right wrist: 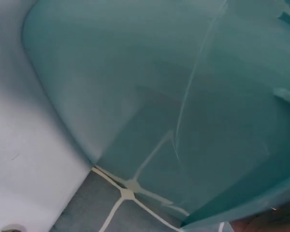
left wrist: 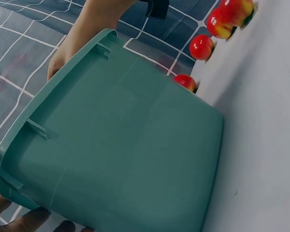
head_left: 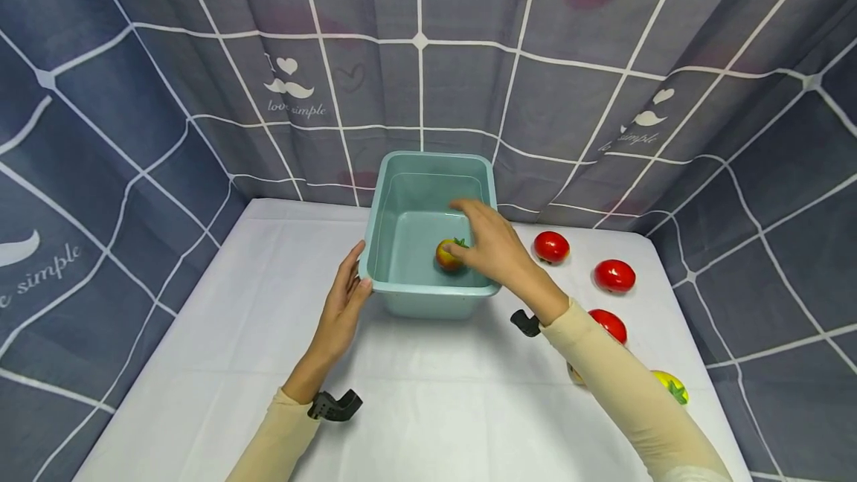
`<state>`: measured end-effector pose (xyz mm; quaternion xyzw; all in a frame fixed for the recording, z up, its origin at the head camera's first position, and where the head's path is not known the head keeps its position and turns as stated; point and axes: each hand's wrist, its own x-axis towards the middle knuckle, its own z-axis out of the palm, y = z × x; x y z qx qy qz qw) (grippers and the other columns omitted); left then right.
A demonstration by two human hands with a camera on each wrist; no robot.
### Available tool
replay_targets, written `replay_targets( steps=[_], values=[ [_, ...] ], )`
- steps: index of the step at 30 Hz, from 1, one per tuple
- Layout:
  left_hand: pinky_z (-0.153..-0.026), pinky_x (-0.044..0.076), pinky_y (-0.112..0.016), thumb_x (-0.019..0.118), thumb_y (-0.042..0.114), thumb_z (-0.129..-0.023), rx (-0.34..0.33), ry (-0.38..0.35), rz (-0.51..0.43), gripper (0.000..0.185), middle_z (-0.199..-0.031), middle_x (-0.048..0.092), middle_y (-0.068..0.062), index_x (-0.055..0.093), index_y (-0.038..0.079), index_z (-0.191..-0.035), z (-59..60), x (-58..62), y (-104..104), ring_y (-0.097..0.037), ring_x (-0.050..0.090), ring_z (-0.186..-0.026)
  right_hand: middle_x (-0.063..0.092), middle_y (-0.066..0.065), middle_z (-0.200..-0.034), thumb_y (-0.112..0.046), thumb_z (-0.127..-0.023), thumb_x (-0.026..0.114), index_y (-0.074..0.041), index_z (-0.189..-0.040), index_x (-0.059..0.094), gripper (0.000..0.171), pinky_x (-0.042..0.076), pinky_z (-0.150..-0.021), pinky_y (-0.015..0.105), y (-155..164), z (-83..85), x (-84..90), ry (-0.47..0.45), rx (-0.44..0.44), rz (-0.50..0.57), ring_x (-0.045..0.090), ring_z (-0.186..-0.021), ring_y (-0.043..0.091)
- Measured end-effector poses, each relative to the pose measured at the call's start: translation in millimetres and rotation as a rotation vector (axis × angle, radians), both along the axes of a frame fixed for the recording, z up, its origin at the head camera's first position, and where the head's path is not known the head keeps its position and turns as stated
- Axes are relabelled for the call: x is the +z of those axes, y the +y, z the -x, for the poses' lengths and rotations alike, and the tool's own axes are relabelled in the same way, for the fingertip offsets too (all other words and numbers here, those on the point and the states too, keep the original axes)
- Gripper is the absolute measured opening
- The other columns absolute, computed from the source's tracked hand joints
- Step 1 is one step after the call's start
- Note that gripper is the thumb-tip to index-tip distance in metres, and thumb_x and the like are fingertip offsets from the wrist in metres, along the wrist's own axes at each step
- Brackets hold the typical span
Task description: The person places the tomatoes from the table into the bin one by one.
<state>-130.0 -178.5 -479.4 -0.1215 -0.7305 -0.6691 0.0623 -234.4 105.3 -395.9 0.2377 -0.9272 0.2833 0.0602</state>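
Note:
A teal plastic bin [head_left: 435, 303] stands upright on the table. My left hand [head_left: 344, 307] grips its near left corner, thumb and fingers at the rim; in the left wrist view its fingers [left wrist: 31, 220] show at the lower left. Over the bin's right side reaches my right hand [head_left: 495, 244], fingers spread and thumb beside a red-yellow tomato [head_left: 448, 256] with a green stem top inside the bin. Whether the thumb touches the tomato I cannot tell. The bin's outer wall [right wrist: 125, 96] fills most of the right wrist view.
Right of the bin lie red tomatoes, one near the back [head_left: 552, 247], one farther right [head_left: 614, 276] and one partly behind the sleeve [head_left: 609, 326]. A yellow tomato [head_left: 672, 387] with a green top lies nearer. A grey checked curtain [head_left: 375, 80] surrounds the white table [head_left: 428, 407].

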Motion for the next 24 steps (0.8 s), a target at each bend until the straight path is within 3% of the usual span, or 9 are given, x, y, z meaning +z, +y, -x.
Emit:
replay_targets(
  steps=[5,11,19,24],
  values=[
    [-0.117,0.039,-0.009,0.044,0.02,-0.117,-0.001,-0.003,0.009,0.061,-0.178,0.028,-0.007,0.022,0.027,-0.173,-0.6,0.4,-0.4,-0.034,0.033,-0.163,0.065,0.007,-0.149,-0.031,-0.092,0.085,-0.015,-0.149,0.058,0.065,0.047,-0.12,0.054,14.4,-10.9,0.9,0.038,-0.033,0.059,0.059,-0.139,0.031],
    [-0.115,0.042,-0.01,0.045,0.02,-0.117,-0.002,-0.013,0.005,0.061,-0.177,0.03,-0.007,0.023,0.031,-0.173,-1.1,1.5,0.1,-0.033,0.036,-0.161,0.066,0.008,-0.143,-0.028,-0.092,0.086,-0.014,-0.146,0.062,0.06,0.056,-0.106,0.054,43.0,-32.5,-3.2,0.108,-0.102,0.163,0.066,-0.127,0.033],
    [-0.115,0.042,-0.01,0.045,0.019,-0.117,-0.01,-0.007,0.008,0.061,-0.178,0.028,-0.005,0.022,0.031,-0.173,-0.6,0.8,1.3,-0.033,0.035,-0.162,0.068,0.008,-0.139,-0.025,-0.092,0.087,-0.013,-0.144,0.063,0.059,0.058,-0.105,0.055,93.0,-71.3,-22.8,0.095,-0.257,0.22,0.067,-0.124,0.031],
    [-0.115,0.043,-0.01,0.044,0.018,-0.117,-0.01,0.008,0.004,0.061,-0.178,0.027,-0.006,0.022,0.029,-0.173,-0.1,0.4,0.6,-0.034,0.034,-0.163,0.068,0.013,-0.142,-0.03,-0.093,0.086,-0.012,-0.146,0.061,0.062,0.057,-0.104,0.062,123.4,-91.8,-41.1,0.041,-0.356,0.19,0.068,-0.125,0.037]
  ],
)
